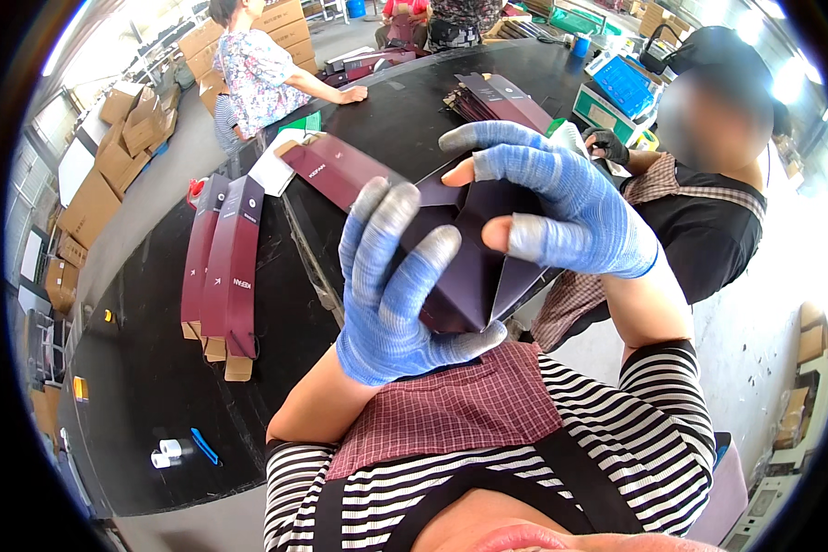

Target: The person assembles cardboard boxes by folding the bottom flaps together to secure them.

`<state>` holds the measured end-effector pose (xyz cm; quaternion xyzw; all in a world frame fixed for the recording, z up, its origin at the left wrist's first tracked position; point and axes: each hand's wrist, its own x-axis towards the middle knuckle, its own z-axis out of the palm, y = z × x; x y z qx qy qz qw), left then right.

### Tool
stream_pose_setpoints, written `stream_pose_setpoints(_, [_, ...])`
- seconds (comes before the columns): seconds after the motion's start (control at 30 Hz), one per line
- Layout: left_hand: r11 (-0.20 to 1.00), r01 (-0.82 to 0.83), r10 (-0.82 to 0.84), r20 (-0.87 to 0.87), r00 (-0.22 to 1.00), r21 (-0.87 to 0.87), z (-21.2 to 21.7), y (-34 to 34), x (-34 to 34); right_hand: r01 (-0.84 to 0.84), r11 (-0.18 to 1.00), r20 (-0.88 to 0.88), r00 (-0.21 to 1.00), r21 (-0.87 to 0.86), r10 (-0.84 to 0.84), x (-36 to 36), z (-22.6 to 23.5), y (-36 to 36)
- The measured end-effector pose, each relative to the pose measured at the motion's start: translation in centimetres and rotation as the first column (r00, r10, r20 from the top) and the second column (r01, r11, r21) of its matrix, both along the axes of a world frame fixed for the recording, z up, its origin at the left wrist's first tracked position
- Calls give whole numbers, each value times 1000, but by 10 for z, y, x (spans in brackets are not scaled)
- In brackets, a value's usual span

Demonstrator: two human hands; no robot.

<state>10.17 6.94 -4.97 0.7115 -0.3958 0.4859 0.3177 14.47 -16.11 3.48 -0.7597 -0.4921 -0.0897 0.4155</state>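
A dark purple cardboard carton point(467, 262) stands between my hands, its folded end flaps facing up toward me. My left hand point(391, 290), in a blue knitted glove, grips its left side, fingers along the wall and thumb near the lower edge. From the upper right my right hand point(566, 202) wraps over it, gloved alike but with bare thumb and index fingertips. Its thumb rests by the flaps. The carton's lower part is hidden. Behind my left fingers lies a long maroon box point(331, 168); whether it touches the held carton I cannot tell.
Two long maroon boxes point(230, 276) lie on the black table point(147, 386) at left. Near its front are a blue cutter point(205, 446) and white rolls point(166, 453). More flat cartons point(506, 101) lie beyond. A co-worker point(699, 202) stands close at right, another person point(258, 78) at far left.
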Motion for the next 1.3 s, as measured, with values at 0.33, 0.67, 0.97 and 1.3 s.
stream_pose_setpoints(0.33, [998,47,-47,10,999,37,-9,8,6,-93,978,71,992,-186,108,9,7,-14])
stream_pose_setpoints(0.67, [990,142,-142,-29,989,1,-11,12,1,-130,992,161,979,1,128,-2,-10,-8])
stream_pose_setpoints(0.97, [988,157,-157,-40,987,-13,-11,12,4,-152,987,263,951,-52,160,-4,-7,-11])
stream_pose_setpoints(1.3, [990,135,-135,-17,991,-39,-8,17,7,98,983,293,945,157,-142,-25,-2,-16])
